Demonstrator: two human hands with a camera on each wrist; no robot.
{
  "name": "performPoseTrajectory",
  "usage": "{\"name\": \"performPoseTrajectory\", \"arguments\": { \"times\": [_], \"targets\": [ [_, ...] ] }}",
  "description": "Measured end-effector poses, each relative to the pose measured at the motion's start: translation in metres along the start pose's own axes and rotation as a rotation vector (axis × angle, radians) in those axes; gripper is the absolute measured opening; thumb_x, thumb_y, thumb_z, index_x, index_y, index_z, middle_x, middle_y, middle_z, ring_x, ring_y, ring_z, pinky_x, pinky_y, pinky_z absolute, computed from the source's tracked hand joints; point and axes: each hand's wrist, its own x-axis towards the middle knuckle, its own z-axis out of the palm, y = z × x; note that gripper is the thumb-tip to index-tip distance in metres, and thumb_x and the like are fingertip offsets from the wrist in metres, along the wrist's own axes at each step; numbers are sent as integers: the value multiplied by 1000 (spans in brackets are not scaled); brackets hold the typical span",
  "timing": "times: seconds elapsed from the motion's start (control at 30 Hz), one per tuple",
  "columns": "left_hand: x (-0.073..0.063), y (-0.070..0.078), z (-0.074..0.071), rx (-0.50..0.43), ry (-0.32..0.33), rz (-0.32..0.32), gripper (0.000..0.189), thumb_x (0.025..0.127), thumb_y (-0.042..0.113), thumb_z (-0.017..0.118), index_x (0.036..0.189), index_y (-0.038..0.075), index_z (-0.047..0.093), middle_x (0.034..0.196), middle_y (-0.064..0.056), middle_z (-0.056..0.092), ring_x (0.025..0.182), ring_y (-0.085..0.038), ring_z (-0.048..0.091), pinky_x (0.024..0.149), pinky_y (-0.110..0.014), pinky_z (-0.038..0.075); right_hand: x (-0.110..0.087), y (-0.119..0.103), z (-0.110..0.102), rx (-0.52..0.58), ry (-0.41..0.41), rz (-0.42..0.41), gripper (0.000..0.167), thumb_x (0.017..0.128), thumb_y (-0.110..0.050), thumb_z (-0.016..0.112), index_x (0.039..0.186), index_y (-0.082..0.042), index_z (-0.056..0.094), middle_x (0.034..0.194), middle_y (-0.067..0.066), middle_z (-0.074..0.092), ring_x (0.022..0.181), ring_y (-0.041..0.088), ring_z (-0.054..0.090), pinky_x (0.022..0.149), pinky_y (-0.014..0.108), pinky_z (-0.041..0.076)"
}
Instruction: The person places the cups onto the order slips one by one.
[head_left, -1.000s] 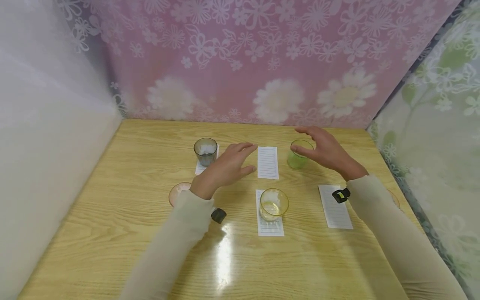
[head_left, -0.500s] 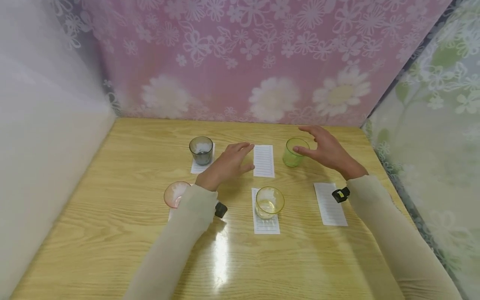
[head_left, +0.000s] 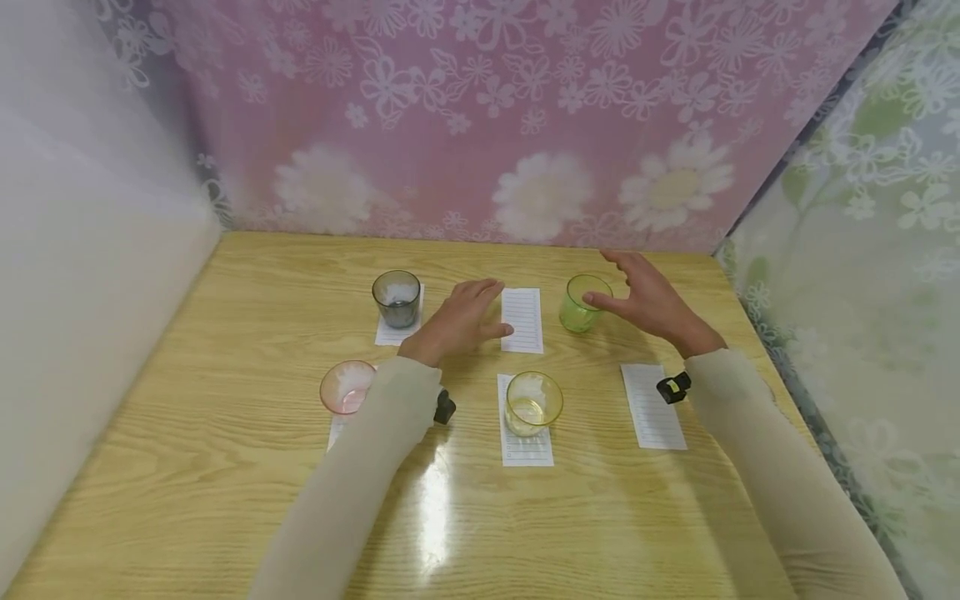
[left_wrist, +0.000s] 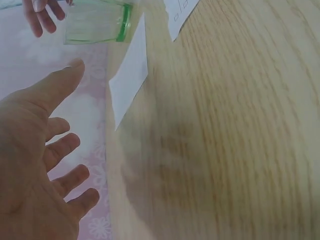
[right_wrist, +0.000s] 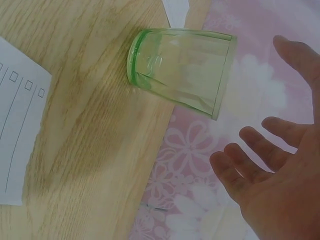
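A green glass tumbler (head_left: 581, 304) stands upright on the wooden table at the back right. My right hand (head_left: 660, 304) hovers just right of it, fingers spread and thumb in front of the rim in the head view. The right wrist view shows a gap between the fingers and the green glass (right_wrist: 182, 72). My left hand (head_left: 459, 323) is in the air left of the back middle lined paper slip (head_left: 522, 320), its fingers loosely extended and holding nothing. A grey glass (head_left: 397, 298) stands on a slip to the left of that hand.
A yellow glass (head_left: 532, 404) stands on the front middle slip. A pink glass (head_left: 348, 387) is at front left, partly behind my left sleeve. Another slip (head_left: 652, 407) lies at front right. A pink floral curtain (head_left: 465, 117) hangs behind the table.
My right hand has drawn slightly away from the green glass, to the right. The left hand has shifted a little to the right relative to the table, and the head view has turned slightly.
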Motion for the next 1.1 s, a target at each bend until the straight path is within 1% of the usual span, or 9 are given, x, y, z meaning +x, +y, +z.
{"name": "performPoseTrajectory", "arguments": {
  "times": [0.17,0.3,0.43,0.57,0.67,0.9,1.1],
  "targets": [
    [8,-2,6,1,1,-10,89,108,46,68,176,12,22,182,-10,24,170,-33,17,138,-52,20,1,3,5,18,3,0,95,104,-48,74,175,-10,22,176,24,29,157,49,34,123,72,35],
    [14,-5,13,26,4,-22,90,108,48,67,175,9,22,182,-10,23,170,-33,17,139,-49,18,3,6,9,20,-4,-2,98,105,-48,73,176,-9,19,176,25,30,157,50,34,124,73,33],
    [19,-8,19,69,-15,-29,94,108,53,66,175,7,19,183,-11,19,171,-35,12,141,-47,10,4,8,11,20,-22,11,101,104,-51,73,176,-10,15,176,25,30,158,50,33,124,74,32],
    [21,-9,20,86,-37,-38,97,107,57,65,176,8,18,184,-11,15,172,-36,6,141,-45,0,4,8,12,27,-40,21,103,105,-51,72,177,-11,11,175,25,30,158,50,32,123,74,32],
    [22,-9,20,108,-48,-37,98,106,59,65,176,9,18,184,-10,15,172,-37,4,140,-46,-3,4,9,13,27,-53,27,103,105,-50,72,177,-11,10,174,25,31,158,50,33,123,74,33],
    [24,-13,23,197,-97,-15,103,104,67,62,177,12,15,185,-8,10,172,-37,1,140,-45,-4,5,9,17,24,-76,35,101,105,-51,72,175,-4,17,175,26,31,157,51,35,124,73,34],
    [24,-15,24,185,-139,-13,105,102,70,62,177,16,13,186,-7,7,172,-35,-1,141,-46,2,5,10,19,19,-88,49,97,105,-51,72,173,-1,23,176,25,31,158,49,36,124,72,34]
  ]
}}
